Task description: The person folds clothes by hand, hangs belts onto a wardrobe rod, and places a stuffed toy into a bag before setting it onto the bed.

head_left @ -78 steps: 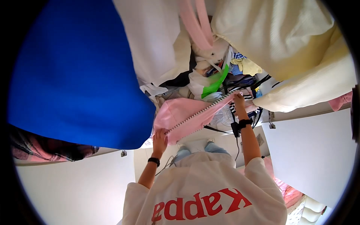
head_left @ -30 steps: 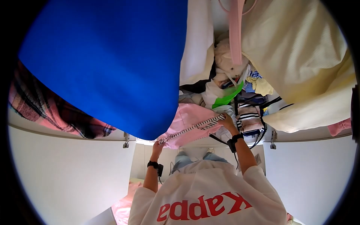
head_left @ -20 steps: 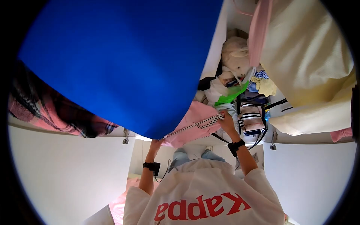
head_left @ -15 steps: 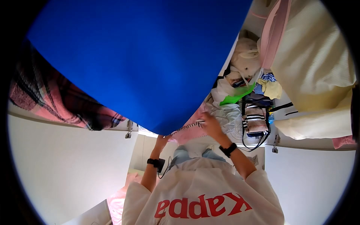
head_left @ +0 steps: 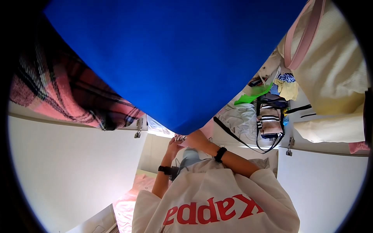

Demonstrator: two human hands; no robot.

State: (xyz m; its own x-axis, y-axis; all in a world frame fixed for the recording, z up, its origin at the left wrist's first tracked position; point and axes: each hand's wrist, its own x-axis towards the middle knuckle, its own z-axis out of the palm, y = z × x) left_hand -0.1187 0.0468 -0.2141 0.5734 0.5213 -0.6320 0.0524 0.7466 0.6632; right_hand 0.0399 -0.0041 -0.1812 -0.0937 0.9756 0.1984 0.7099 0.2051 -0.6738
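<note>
The pink cloth (head_left: 208, 129) with black-and-white striped trim lies mostly hidden behind a hanging blue garment (head_left: 175, 58). My left hand (head_left: 173, 148) is closed on the cloth's striped edge, just below the blue garment's lowest point. Close beside it on the right, my right hand (head_left: 197, 139) is closed on the pink cloth too, its fingertips partly covered by the blue garment. Both wrists carry black bands.
A pink plaid cloth (head_left: 62, 93) hangs at left and a cream garment (head_left: 330, 85) at right, near a pink strap (head_left: 307, 42). Behind are white bundled cloth (head_left: 241, 120), a striped bag (head_left: 270, 120) and a green-edged bag (head_left: 254, 95). White doors (head_left: 77, 167) stand open at both sides.
My right hand has moved left, bringing its part of the pink cloth beside my left hand. The blue garment now covers more of the middle; the striped bag shows further right.
</note>
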